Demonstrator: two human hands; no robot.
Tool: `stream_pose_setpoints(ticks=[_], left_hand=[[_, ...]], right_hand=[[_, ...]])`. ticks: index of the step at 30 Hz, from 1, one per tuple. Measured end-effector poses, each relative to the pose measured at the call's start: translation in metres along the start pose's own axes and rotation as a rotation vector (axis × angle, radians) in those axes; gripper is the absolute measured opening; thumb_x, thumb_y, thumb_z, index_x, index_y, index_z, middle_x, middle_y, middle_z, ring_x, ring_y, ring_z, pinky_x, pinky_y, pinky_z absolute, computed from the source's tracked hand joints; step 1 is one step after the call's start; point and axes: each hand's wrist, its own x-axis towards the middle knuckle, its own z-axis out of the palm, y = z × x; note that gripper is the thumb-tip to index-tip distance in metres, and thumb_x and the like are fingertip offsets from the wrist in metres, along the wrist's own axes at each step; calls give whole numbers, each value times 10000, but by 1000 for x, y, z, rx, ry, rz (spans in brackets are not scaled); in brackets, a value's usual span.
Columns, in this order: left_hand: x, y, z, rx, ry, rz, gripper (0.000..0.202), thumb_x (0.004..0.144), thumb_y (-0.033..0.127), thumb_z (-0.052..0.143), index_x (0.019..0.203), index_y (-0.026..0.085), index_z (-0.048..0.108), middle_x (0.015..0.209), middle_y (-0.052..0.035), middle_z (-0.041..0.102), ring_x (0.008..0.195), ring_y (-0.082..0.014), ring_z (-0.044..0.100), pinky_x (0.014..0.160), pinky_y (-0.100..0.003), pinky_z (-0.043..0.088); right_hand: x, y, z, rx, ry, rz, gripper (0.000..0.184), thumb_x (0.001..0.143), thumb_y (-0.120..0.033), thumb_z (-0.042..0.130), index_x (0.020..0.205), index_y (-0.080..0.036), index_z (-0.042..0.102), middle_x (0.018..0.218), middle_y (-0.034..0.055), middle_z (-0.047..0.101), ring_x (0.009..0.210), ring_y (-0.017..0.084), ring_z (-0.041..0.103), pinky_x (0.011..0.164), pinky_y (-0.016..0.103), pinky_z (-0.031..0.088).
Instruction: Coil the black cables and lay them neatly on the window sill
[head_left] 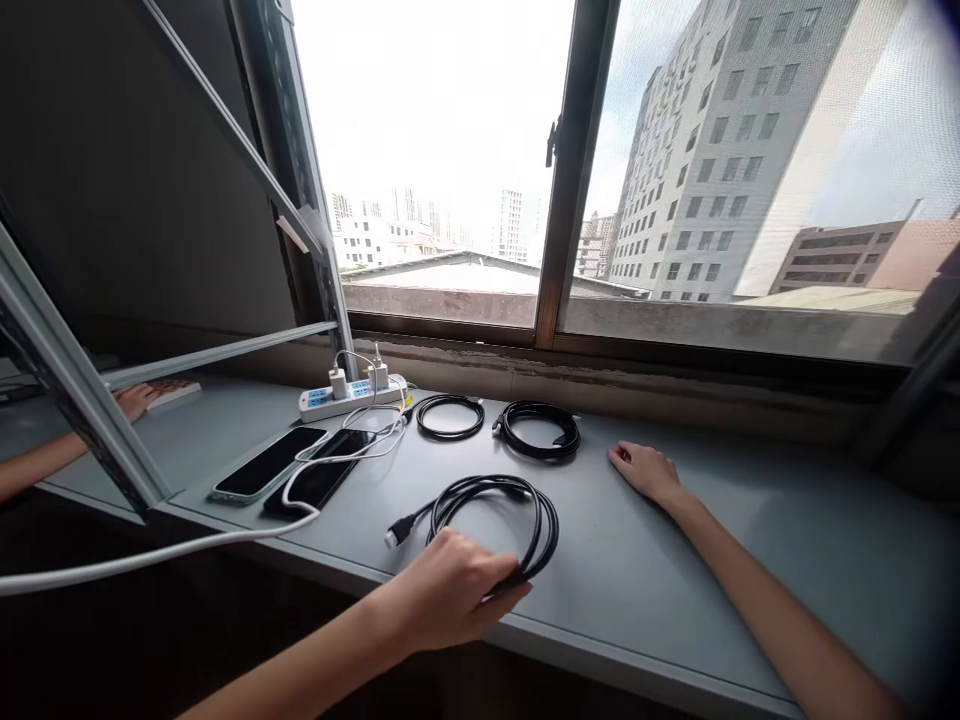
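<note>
My left hand [465,585] is closed around the near side of a coiled black cable [553,520], close to the table's front edge. One plug [400,530] of this cable, with a pale cap on its tip, sticks out to the left of the loop. Farther right, my right hand [643,468] lies on the grey table [600,560] with its fingers curled in, and no object shows in it. Between the hands and the window sit two more coils: a thinner black cable coil [450,434] and a thicker black cable coil [540,452] with its plugs showing.
A white power strip [352,398] with two chargers stands at the back left. White charging cables [315,460] run across two phones [268,464]. A metal frame post [90,400] rises at left. Beyond it, another person's hand [135,400] rests beside a pale object. A window spans the back.
</note>
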Motion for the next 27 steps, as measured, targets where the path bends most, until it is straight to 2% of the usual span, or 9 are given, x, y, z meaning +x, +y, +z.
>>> stream_pose_setpoints(ticks=[4,6,9,11,14,19,23,27], left_hand=[[-8,-2,0,3,40,-36,371,852,389,497,557,168,460,467,31,447,460,-104,440,518,-236,315],[-15,-1,2,-81,39,-126,331,812,410,570,601,164,498,552,19,508,558,-119,489,571,-231,359],[-31,5,13,-233,103,-220,180,761,308,657,727,169,548,704,10,585,786,-154,526,704,-240,399],[-41,9,22,-271,197,-227,102,790,245,628,789,176,552,735,12,589,881,-173,504,790,-271,390],[-49,7,29,-269,270,-240,36,856,210,527,846,189,555,803,-5,571,908,-176,482,816,-301,383],[-44,-10,23,-260,205,-262,115,855,195,523,957,234,561,1020,-26,534,952,-180,459,846,-335,382],[-45,-19,18,-321,128,-215,150,799,248,617,941,247,565,1015,1,540,966,-171,465,881,-329,373],[-53,-27,12,-314,145,-162,141,804,317,609,905,225,574,995,-3,547,928,-158,486,863,-315,379]], right_hand=[[-1,1,1,-2,0,5,264,884,-386,408,747,-227,568,773,16,626,768,224,571,536,267,293],[-3,2,1,2,1,9,270,879,-395,403,744,-227,566,767,16,624,755,221,567,535,267,298],[-5,3,3,6,6,17,279,876,-402,391,736,-226,557,756,14,620,733,216,561,528,266,300],[-6,3,4,7,14,23,282,873,-406,389,733,-226,556,749,14,617,722,214,558,527,268,302],[-7,4,6,6,30,38,289,863,-419,389,740,-227,567,758,22,617,724,218,558,531,271,309],[-12,5,7,3,46,84,296,840,-433,390,713,-229,563,758,27,613,715,221,553,526,270,318],[-14,4,8,2,57,114,293,830,-431,396,692,-225,554,759,28,612,706,215,549,522,266,326],[-13,5,8,7,61,155,277,815,-420,417,679,-222,554,762,31,619,708,224,552,525,269,335]])
